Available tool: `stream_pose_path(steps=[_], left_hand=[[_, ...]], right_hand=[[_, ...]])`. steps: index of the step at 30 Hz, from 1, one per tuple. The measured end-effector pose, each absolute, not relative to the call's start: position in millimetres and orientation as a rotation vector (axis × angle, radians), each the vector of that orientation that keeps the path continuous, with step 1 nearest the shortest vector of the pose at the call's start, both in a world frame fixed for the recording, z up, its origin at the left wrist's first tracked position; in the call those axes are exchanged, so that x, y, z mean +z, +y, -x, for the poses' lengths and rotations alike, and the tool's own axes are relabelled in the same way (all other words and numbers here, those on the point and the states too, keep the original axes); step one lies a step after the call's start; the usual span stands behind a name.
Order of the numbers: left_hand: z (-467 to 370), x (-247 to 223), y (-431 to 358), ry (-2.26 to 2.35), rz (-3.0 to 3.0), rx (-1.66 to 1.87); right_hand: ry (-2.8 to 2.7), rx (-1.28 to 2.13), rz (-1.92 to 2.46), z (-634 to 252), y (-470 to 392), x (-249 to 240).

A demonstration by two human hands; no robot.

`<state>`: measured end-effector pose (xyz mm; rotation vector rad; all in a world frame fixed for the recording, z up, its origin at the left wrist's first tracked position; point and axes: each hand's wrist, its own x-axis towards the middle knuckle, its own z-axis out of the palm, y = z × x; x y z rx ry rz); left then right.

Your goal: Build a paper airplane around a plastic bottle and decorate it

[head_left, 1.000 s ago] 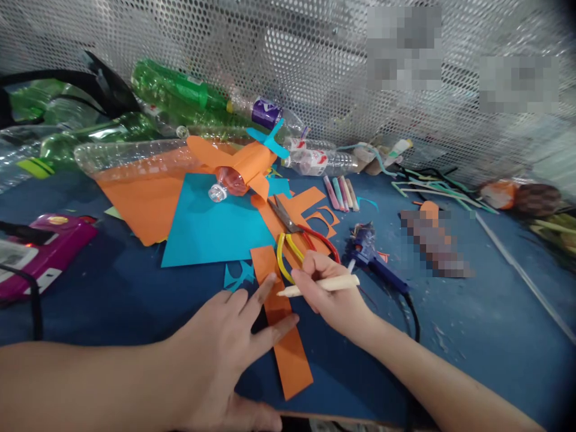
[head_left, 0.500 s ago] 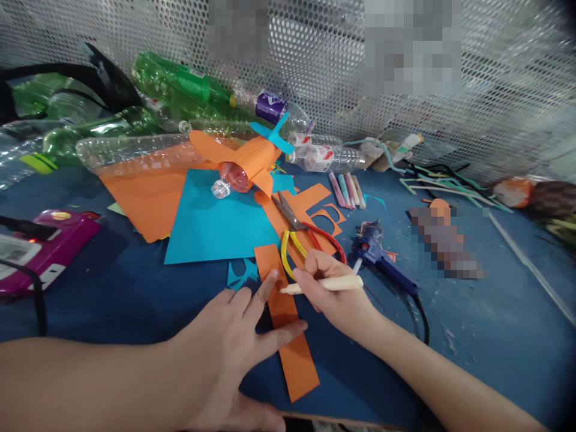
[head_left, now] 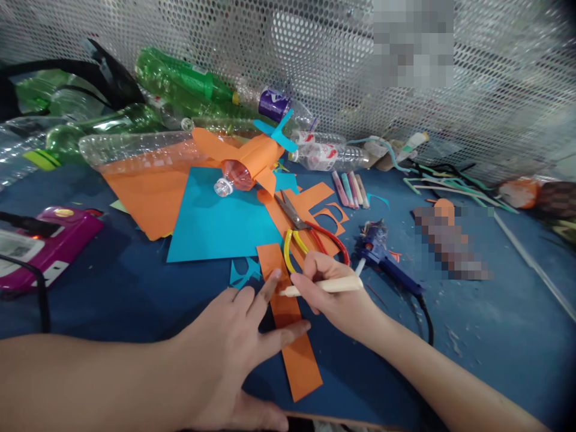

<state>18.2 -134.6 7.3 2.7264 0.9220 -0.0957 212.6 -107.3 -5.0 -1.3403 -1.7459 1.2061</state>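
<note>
An orange paper strip (head_left: 302, 360) lies on the blue table near its front edge. My left hand (head_left: 243, 336) is spread out, with fingertips resting on the strip. In my right hand (head_left: 330, 294) is a cream marker pen (head_left: 339, 284), gripped like a pencil, its tip at the strip beside my left index finger. Just beyond the right hand lie scissors (head_left: 297, 222) with red and yellow handles, on orange paper scraps (head_left: 321, 195). A blue paper sheet (head_left: 220, 222) lies farther left. Above it stands an airplane model (head_left: 252, 159) made from a bottle, orange paper and a blue tail.
A blue glue gun (head_left: 387, 264) with a cord lies to the right, near several markers (head_left: 350, 189). Plastic bottles (head_left: 180, 78) line the perforated metal wall (head_left: 333, 54). At far left sits a purple power strip (head_left: 67, 240). Blue scraps (head_left: 245, 272) lie near the strip.
The whole view has shifted slightly, so things appear a little farther right. Both hands keep nearly the same pose, with the marker pen tip still at the strip.
</note>
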Motion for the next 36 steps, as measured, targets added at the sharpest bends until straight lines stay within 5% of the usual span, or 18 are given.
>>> stream_pose_path(steps=[15, 36], left_hand=[[-19, 9, -133, 0.927, -2.686, -0.13], [-19, 6, -134, 0.932, -2.678, -0.14]], right_hand=[[-1.661, 1.484, 1.326, -215, -106, 0], [-1.71, 1.128, 1.412, -217, -100, 2]])
